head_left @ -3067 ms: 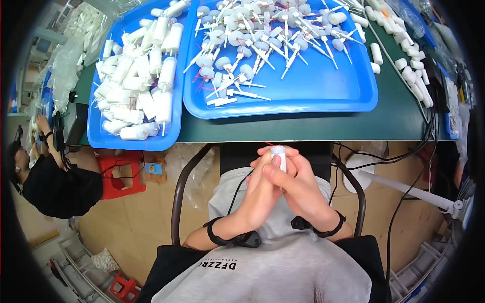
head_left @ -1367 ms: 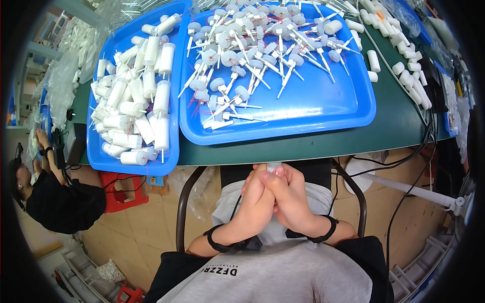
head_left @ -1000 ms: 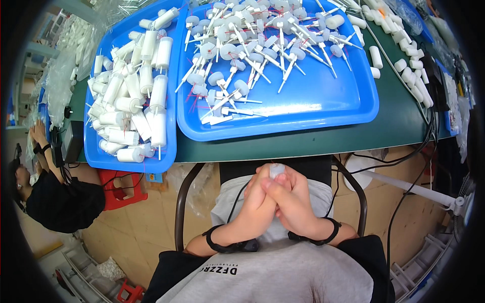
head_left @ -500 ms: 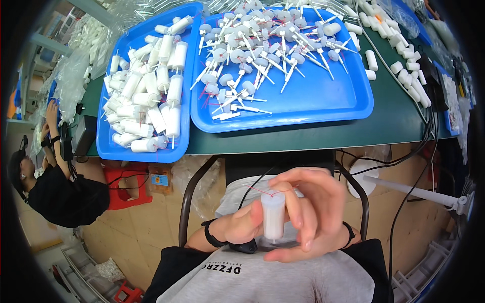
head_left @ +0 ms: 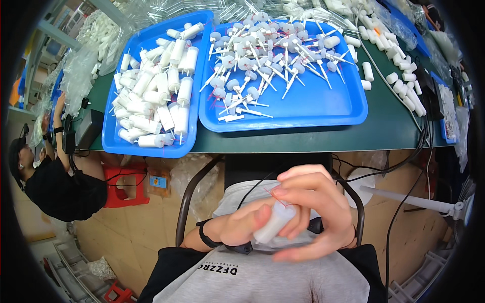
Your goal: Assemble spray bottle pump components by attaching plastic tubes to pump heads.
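In front of my chest I hold a small white cylinder (head_left: 273,226) with a translucent cap and thin red threads at its upper end. It tilts, its cap toward the upper right. My left hand (head_left: 240,225) is closed on it, the thumb pressed along its side. My right hand (head_left: 326,207) curls round the capped end, a fingertip at the red threads and the thumb apart below. Its grip is partly hidden and a little blurred. On the table, the left blue tray (head_left: 109,139) holds many similar capped cylinders. The right blue tray (head_left: 333,108) holds white stems with round translucent caps and red threads.
Loose white cylinders (head_left: 368,71) and a cable lie on the green table (head_left: 283,142) at the right. Clear plastic bags (head_left: 78,76) crowd the far left. A person in black (head_left: 65,187) works there beside a red stool (head_left: 126,189). Chair arms flank my lap.
The cylinder has gone from upright to tilted, its cap leaning right. My right fingers have shifted over the cap. The trays appear slightly shifted as the view moved.
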{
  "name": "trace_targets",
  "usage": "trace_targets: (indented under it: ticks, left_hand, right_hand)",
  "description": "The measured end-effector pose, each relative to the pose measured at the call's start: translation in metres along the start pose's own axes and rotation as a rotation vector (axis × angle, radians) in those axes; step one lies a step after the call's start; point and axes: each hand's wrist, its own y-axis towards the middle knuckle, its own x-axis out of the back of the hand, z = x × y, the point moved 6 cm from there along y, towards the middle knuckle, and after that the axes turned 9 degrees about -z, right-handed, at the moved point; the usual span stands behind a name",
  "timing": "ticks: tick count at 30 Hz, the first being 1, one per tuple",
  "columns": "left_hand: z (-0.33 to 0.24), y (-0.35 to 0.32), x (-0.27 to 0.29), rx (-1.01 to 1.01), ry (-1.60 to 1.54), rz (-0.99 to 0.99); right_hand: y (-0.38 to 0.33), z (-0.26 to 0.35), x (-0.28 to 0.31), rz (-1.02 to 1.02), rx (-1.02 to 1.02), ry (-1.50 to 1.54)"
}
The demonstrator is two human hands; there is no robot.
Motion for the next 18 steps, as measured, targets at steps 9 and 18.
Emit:
trace_targets:
  ticks: [9, 18]
  left_hand:
    - [0.019, -0.028, 0.009, 0.253, -0.005, 0.011]
    - [0.014, -0.018, 0.011, 0.277, -0.113, 0.02]
  right_hand:
    - [0.011, -0.002, -0.005, 0.276, 0.081, 0.182]
    - [0.011, -0.004, -0.002, 0.271, 0.071, 0.205]
